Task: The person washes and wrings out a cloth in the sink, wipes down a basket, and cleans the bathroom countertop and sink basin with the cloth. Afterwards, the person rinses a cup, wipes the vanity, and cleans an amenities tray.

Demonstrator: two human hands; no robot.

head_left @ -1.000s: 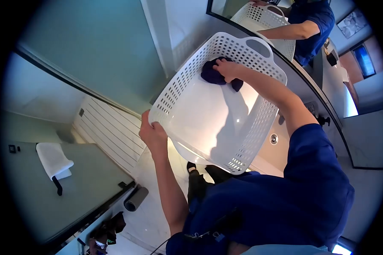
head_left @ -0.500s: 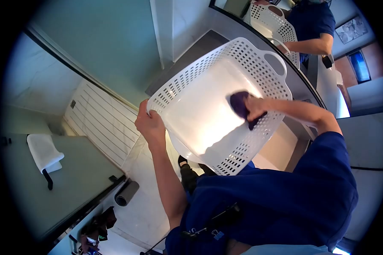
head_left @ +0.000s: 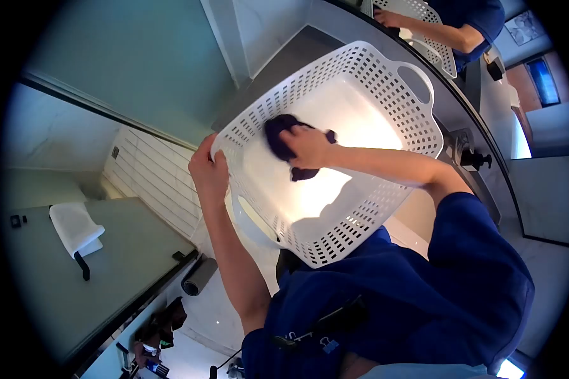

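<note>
A white plastic laundry basket [head_left: 372,117] with slotted sides and loop handles is tilted in front of me, its inside facing up. My left hand [head_left: 209,169] is closed on the rim at its left corner. Inside, my right hand [head_left: 308,148] presses a bunched dark purple cloth [head_left: 281,134] against the basket's bottom, toward the left wall. The fingers curl over the cloth, which partly spreads out below and beside them. A shadow of my arm falls across the lit bottom.
Behind the basket runs a grey counter [head_left: 283,58] under a mirror [head_left: 518,63]. A black-topped dispenser [head_left: 474,160] stands at the right. To the left are a slatted shower floor [head_left: 155,180], a glass door [head_left: 129,252] with a white towel [head_left: 76,226], and a rolled grey mat [head_left: 200,275].
My right hand has swept the cloth leftward across the basket's bottom, from near the right wall to near the left wall. My left hand keeps its hold on the rim.
</note>
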